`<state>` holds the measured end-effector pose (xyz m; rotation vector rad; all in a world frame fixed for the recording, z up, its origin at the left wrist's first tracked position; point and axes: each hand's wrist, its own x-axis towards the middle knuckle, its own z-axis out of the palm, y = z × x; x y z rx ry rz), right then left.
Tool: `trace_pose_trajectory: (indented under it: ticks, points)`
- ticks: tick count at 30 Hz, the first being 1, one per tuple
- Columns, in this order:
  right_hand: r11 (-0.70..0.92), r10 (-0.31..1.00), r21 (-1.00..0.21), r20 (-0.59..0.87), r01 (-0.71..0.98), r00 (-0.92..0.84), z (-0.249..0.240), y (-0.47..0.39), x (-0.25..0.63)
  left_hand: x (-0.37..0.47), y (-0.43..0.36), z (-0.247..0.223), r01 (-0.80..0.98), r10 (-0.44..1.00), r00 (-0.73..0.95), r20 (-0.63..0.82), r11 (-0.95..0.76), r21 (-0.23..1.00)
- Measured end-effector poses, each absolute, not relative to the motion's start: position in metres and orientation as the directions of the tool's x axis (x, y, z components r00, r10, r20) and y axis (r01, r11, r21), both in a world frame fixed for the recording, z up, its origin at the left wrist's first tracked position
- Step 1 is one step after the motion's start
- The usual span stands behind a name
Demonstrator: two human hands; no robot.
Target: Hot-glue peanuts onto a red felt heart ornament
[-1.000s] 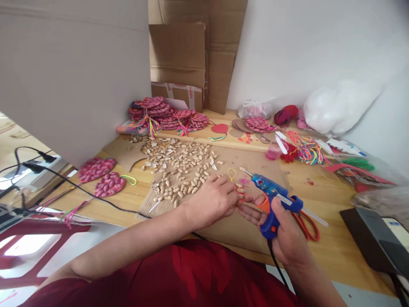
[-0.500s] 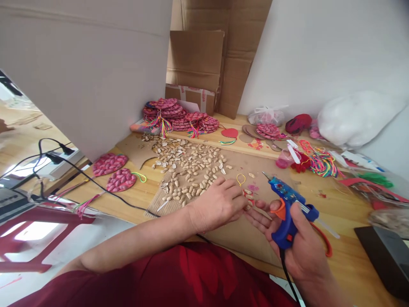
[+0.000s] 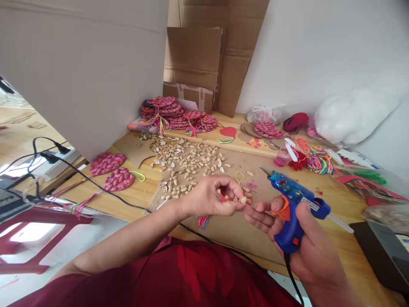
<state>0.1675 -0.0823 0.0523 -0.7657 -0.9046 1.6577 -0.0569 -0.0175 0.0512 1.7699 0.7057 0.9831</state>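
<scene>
Peanut (image 3: 243, 200) sits pinched in the left hand (image 3: 208, 198); right hand (image 3: 307, 249) clasps glue gun (image 3: 289, 188), nozzle (image 3: 266, 171) angled forward, likely sparing skin.

Bright, diffuse light leaves soft shadows on the pale wooden worktop (image 3: 151, 181). Glare whitens patches by the red plastic stool (image 3: 35, 268), near left. Edges look stretched.

From where I stand, the left grip (image 3: 206, 198) hides much of the red card (image 3: 250, 200) behind it, and its fingertips cover part of a peanut (image 3: 243, 200). The right grip (image 3: 313, 251) masks some of the gun (image 3: 289, 187), whose label (image 3: 309, 205) I can't read. Beyond that grip, rightward, a black box (image 3: 378, 251) is cut off; far left of both, so is a stool (image 3: 41, 245).
</scene>
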Motion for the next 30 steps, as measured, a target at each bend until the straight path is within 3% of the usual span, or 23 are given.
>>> trace_pose_trajectory:
  ticks: [2, 4, 8, 13, 19, 23, 30]
  points:
    - [-0.142, 0.968, -0.911, -0.046, -0.386, -0.247, 0.058, -0.086, 0.168, -0.059, -0.016, 0.048, -0.187, 0.851, 0.505, 0.146, -0.057, 0.981]
    - [-0.087, 0.974, -0.955, -0.022, -0.284, -0.226, 0.062, -0.090, 0.168, -0.061, -0.015, 0.044, -0.365, 0.856, 0.513, 0.058, 0.156, 0.918]
    - [0.005, 0.982, -0.983, 0.040, -0.184, -0.186, 0.068, -0.099, 0.164, -0.063, -0.015, 0.040, -0.493, 0.825, 0.566, 0.002, 0.336, 0.803]
    - [0.022, 0.963, -1.000, 0.023, -0.008, -0.268, 0.076, -0.107, 0.165, -0.063, -0.015, 0.039, -0.521, 0.773, 0.632, 0.049, 0.378, 0.765]
    - [0.276, 0.949, -0.925, 0.219, 0.263, -0.225, 0.085, -0.111, 0.164, -0.066, -0.014, 0.037, -0.503, 0.757, 0.653, 0.020, 0.414, 0.759]
    - [0.354, 0.923, -0.846, 0.249, 0.398, -0.292, 0.080, -0.110, 0.169, -0.067, -0.015, 0.035, -0.491, 0.761, 0.649, 0.001, 0.419, 0.764]
    - [0.327, 0.936, -0.831, 0.220, 0.449, -0.274, 0.071, -0.108, 0.179, -0.067, -0.014, 0.035, -0.481, 0.756, 0.655, -0.001, 0.418, 0.770]
